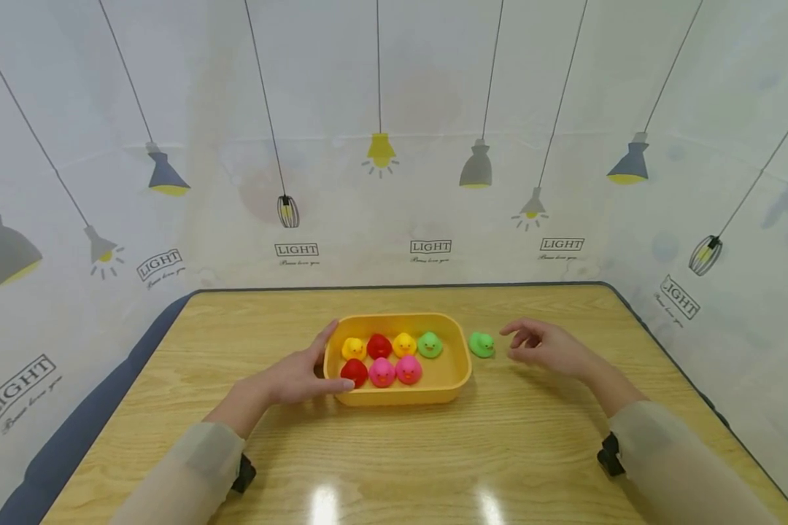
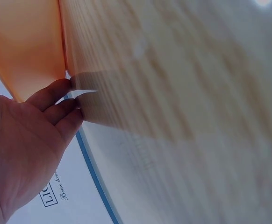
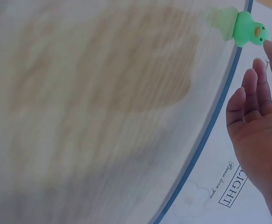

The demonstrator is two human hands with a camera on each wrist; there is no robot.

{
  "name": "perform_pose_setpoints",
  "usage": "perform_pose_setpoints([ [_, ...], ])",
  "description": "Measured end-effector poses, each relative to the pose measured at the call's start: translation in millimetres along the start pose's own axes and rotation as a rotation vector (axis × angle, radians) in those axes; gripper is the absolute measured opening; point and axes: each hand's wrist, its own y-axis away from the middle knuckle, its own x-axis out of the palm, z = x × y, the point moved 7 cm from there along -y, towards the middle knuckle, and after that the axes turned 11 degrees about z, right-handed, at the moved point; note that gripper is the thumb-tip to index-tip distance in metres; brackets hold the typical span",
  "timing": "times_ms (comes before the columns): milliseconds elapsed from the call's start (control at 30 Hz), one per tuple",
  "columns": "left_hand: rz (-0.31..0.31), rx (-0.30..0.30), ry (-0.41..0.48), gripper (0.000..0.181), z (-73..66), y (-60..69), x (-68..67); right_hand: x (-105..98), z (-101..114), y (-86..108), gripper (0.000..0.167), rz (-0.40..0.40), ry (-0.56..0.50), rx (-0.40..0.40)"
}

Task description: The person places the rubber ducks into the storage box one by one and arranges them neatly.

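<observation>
A yellow plastic tray [image 1: 443, 394] sits on the table, holding several rubber ducks. Its back row has a yellow duck [image 1: 353, 348], a red duck [image 1: 379, 346], another yellow duck [image 1: 404, 345] and a green duck [image 1: 430, 345]; a red duck [image 1: 354, 372] and two pink ducks are in front. My left hand [image 1: 298, 375] grips the tray's left end, thumb over the near rim, fingers along the outer wall. Outside the tray's right end is a loose green duck [image 1: 481, 345]. Just right of it, apart, my right hand [image 1: 548, 348] hovers with loosely bent fingers, holding nothing.
The wooden table [image 1: 394, 452] has a dark blue edge, and a white curtain [image 1: 394, 211] printed with lamps stands behind and along both sides. Table surface shows in front of the tray and to both sides.
</observation>
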Motion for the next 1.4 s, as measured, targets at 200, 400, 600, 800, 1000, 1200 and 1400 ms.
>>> perform_pose_setpoints([
  [200,-0.002,0.004,-0.005,0.127,-1.6,-1.0,-1.0,5,5,-17.5,0.041,0.029,-0.026,-0.007],
  [400,0.001,0.005,-0.004,0.128,-3.5,-0.7,-1.5,11,5,-28.4,0.045,0.053,-0.046,-0.020],
  [600,0.000,0.003,0.004,0.128,-4.2,-1.0,-2.0,12,4,-33.4,0.043,0.051,-0.025,0.010],
  [800,0.001,0.009,0.000,0.129,-4.1,-0.3,-2.0,13,1,-36.6,0.039,0.045,-0.019,0.032],
  [1000,0.002,0.012,-0.004,0.129,-4.1,0.3,-1.5,14,1,-36.6,0.039,0.032,-0.010,0.059],
  [1200,0.013,0.012,-0.009,0.129,-5.5,3.1,-0.9,13,1,-36.9,0.047,0.018,-0.014,0.046],
  [1400,0.010,0.012,-0.001,0.128,-5.8,5.0,-1.6,13,-1,-37.7,0.045,0.008,-0.012,0.051],
])
